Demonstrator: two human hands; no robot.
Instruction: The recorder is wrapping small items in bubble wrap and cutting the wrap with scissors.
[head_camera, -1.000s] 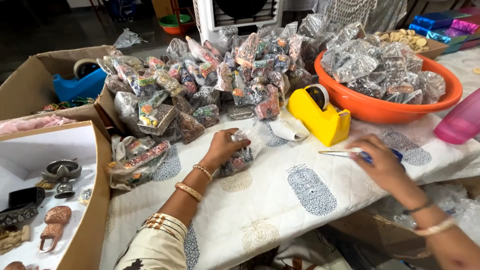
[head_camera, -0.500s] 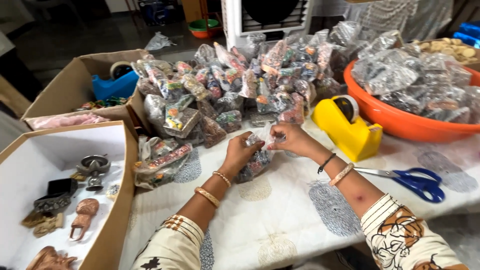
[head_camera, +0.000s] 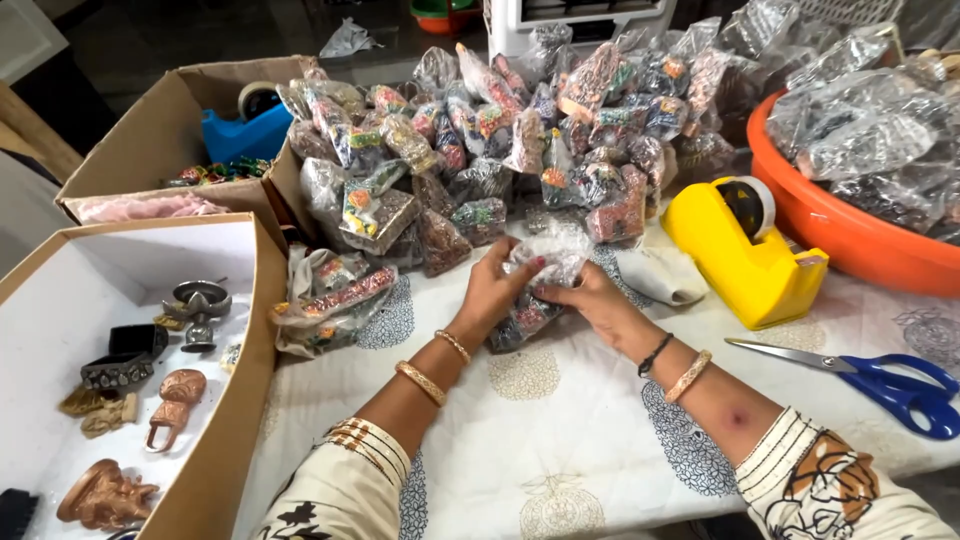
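Plastic packet gripped w/ both hands, left hand & right hand, fingers curled closed, wrists on tablecloth.

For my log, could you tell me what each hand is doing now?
Left hand: closed on the packet.
Right hand: closed on the same packet.

Packet pile behind hands; tape dispenser, scissors right; boxes left.

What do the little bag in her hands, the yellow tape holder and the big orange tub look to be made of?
The small bag, held by the left hand and right hand, looks like thin clear plastic film: crinkled, glinting. The tape dispenser seems moulded hard plastic, smooth and glossy yellow. The orange tub is likely plastic too, with an even sheen.
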